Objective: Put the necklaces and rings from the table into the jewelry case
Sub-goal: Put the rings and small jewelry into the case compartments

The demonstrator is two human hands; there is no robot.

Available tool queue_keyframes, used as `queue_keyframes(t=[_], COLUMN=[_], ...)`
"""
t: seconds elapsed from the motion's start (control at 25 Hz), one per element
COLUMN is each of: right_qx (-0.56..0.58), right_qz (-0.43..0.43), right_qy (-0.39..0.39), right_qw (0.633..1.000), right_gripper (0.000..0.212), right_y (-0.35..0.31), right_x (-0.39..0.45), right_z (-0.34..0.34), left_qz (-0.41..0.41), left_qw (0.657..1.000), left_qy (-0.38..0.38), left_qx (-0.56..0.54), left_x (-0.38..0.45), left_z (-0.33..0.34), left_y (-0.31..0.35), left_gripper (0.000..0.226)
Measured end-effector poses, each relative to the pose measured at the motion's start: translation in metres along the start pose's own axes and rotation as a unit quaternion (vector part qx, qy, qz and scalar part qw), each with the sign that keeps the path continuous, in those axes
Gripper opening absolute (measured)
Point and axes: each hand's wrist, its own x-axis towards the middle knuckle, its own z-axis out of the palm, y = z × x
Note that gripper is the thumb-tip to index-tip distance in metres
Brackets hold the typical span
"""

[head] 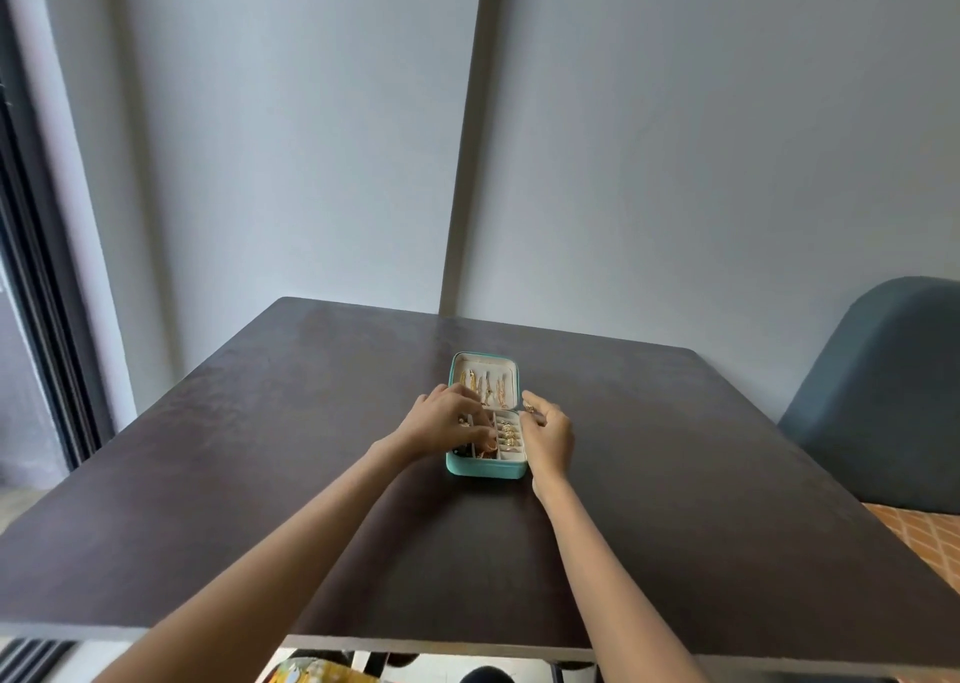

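A teal jewelry case (485,469) lies open in the middle of the dark table (260,448). Gold necklaces (483,383) hang in its raised lid, and gold rings (508,435) sit in the cream slots of its base. My left hand (441,420) rests on the left compartments, fingers bent down over them and hiding what is inside. My right hand (548,435) is against the case's right rim. Its thumb and forefinger pinch a small gold ring (528,406) beside the hinge.
A blue-grey chair (883,396) stands at the table's right side. Grey walls close the far edges, and a dark window frame (36,287) runs down the left. The table's near edge (415,643) is just below my forearms.
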Motion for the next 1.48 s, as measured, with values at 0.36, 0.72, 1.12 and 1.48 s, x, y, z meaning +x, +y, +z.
queue_keyframes(t=[0.36,0.72,1.12,1.48], right_qx=[-0.001,0.221,0.258,0.153], right_qz=[-0.005,0.047,0.076,-0.027], right_qy=[-0.005,-0.06,-0.104,-0.156], right_qw=[1.0,0.972,0.957,0.976], right_gripper=[0.036,0.026,0.022,0.018], right_y=[-0.005,-0.017,-0.018,-0.014], right_x=[-0.007,-0.013,-0.011,-0.027], right_z=[-0.004,-0.02,-0.025,-0.04], left_qz=[0.0,0.016,-0.016,-0.038], left_qw=[0.999,0.997,0.986,0.984], left_qy=[-0.033,0.074,0.106,0.129], left_qx=[0.039,-0.032,-0.128,-0.114], left_x=[-0.01,0.005,0.018,0.001], left_z=[-0.014,0.001,0.01,0.007], left_y=[0.001,0.021,0.046,0.035], left_gripper=[0.018,0.021,0.015,0.012])
